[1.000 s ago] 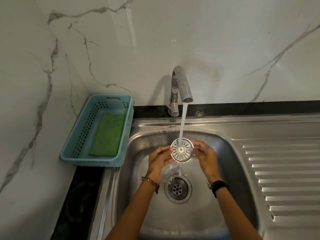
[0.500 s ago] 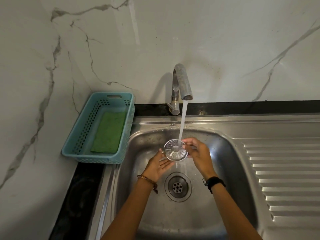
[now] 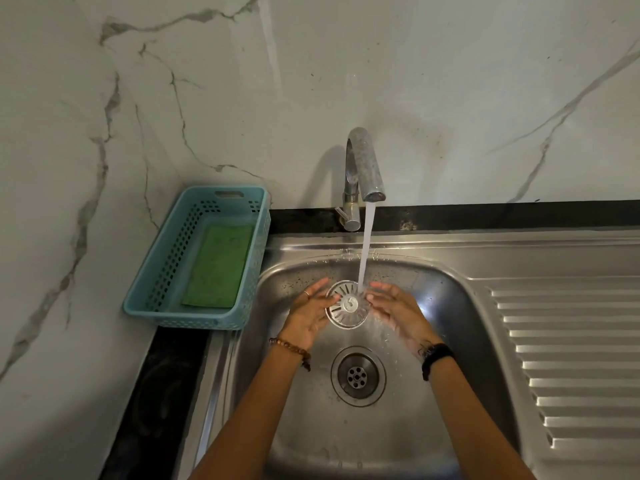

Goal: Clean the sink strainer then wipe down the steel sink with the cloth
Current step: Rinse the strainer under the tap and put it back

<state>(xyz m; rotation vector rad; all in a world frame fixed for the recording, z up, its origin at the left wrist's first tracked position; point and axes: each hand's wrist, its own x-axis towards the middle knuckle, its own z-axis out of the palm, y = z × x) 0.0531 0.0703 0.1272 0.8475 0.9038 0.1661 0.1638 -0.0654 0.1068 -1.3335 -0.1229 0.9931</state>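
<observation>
**Strainer under the running tap**

I hold the round slotted steel sink strainer (image 3: 347,304) between my two hands, above the basin of the stainless steel sink (image 3: 460,306) and at 12 o'clock from the open round drain hole (image 3: 358,376). Its disc faces me, slots fanning out from a small centre knob. The stream of water (image 3: 366,247) from the curved steel tap (image 3: 363,164) hits its upper right rim. My left hand (image 3: 308,315) has its fingers spread, fingertips touching the strainer's 9 o'clock edge; my right hand (image 3: 398,311) meets the 3 o'clock edge, fingers loosely apart (blurred by spray, so the exact contact is unclear). The strainer's underside is hidden. At 9 o'clock from the sink, a flat green cloth (image 3: 220,266) lies in a perforated blue plastic basket (image 3: 162,271).
</observation>
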